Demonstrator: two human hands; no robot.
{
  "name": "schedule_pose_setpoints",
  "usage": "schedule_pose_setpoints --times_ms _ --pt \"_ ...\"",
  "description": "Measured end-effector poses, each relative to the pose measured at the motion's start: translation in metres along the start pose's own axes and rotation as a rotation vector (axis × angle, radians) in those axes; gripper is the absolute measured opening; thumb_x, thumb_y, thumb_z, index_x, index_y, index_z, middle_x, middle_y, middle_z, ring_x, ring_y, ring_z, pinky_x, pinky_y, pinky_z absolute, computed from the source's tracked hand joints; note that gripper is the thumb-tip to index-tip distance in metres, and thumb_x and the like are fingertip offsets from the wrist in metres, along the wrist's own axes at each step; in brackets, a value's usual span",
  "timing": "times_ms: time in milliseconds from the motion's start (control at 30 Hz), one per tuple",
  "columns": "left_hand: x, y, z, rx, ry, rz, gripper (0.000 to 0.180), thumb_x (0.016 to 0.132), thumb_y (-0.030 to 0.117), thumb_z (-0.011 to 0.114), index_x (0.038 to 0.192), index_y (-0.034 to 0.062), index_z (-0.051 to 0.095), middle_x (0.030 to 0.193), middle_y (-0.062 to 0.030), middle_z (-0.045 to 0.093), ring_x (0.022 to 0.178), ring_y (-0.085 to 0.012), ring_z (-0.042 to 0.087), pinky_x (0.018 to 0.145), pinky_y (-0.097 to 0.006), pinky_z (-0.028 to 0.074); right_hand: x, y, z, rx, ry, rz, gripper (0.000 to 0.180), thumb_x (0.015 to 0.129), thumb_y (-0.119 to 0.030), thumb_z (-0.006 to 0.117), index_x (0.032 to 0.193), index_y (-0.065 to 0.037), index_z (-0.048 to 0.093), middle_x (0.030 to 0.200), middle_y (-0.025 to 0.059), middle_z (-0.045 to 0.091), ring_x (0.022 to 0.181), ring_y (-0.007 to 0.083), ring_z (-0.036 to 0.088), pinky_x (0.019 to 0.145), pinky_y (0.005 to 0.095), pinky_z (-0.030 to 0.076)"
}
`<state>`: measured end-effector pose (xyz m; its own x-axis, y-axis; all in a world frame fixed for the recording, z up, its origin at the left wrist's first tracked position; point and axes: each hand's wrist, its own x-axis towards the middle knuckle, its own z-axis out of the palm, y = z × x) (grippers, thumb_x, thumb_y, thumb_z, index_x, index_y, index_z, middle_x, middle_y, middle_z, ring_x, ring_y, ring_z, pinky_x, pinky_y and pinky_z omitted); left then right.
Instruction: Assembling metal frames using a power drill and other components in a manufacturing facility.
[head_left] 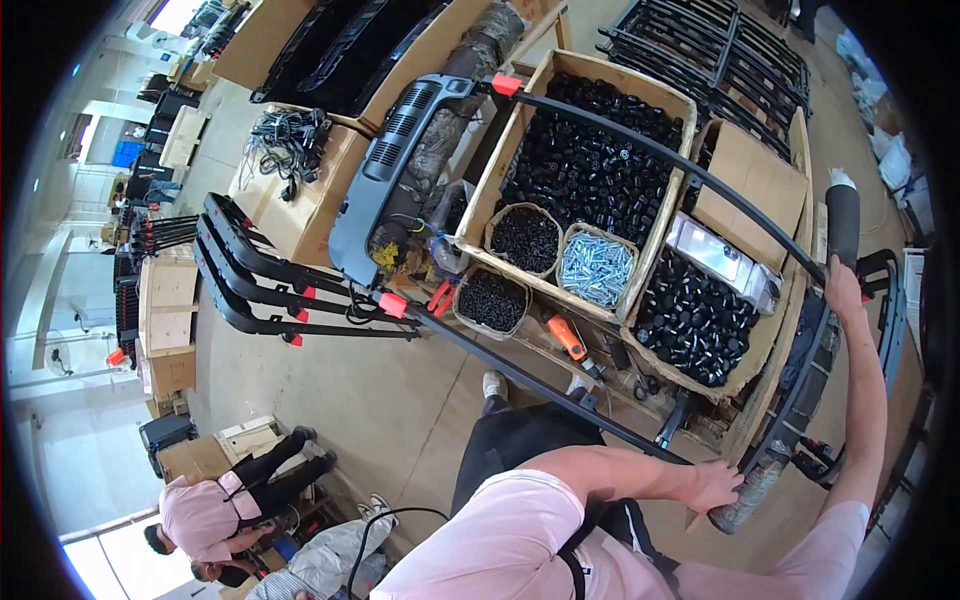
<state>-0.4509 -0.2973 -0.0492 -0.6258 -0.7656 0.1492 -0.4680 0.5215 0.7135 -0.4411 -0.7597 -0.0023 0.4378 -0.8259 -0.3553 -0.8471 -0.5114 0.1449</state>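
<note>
A long frame of two black tubes (545, 384) lies across the bench, joined at its far left end by a grey plastic console (402, 140) with vents. Red pieces (507, 85) sit at its corners. At the right end of the nearer tube is my left hand (715, 486), its fingers curled over the tube end beside a wrapped padded roll (755, 492). My right hand (843, 287) closes around the end of the farther tube, next to a dark padded roll (843, 218). The fingertips of both hands are partly hidden.
Under the frame, a wooden crate (478, 205) holds black caps, with tubs of silver bolts (596, 266) and black screws (492, 302). An orange power tool (568, 338) lies below them. Several similar frames (250, 270) stand left. Two other people (215, 515) work at lower left.
</note>
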Motion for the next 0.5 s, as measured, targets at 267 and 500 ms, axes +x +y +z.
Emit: schedule_pose_setpoints --times_ms 267,500 --pt "0.03 0.0 0.011 -0.17 0.124 -0.146 0.04 0.082 0.028 0.076 0.107 -0.0018 0.065 0.112 -0.021 0.066 0.105 -0.0369 0.069 0.085 -0.047 0.058 0.045 0.076 0.04 -0.051 0.253 -0.226 0.033 0.104 -0.021 0.059 0.121 0.007 0.057 0.097 0.0326 0.071 0.095 0.0533 0.068 0.085 0.0597 0.054" --pt "0.013 0.0 0.024 0.029 0.133 -0.158 0.036 0.088 0.024 0.067 0.115 -0.0002 0.065 0.118 -0.0268 0.063 0.106 -0.0425 0.067 0.084 -0.048 0.057 0.04 0.022 0.042 0.025 0.344 -0.32 0.034 0.103 -0.017 0.058 0.124 0.009 0.058 0.107 0.0352 0.069 0.103 0.0531 0.067 0.086 0.0588 0.053"
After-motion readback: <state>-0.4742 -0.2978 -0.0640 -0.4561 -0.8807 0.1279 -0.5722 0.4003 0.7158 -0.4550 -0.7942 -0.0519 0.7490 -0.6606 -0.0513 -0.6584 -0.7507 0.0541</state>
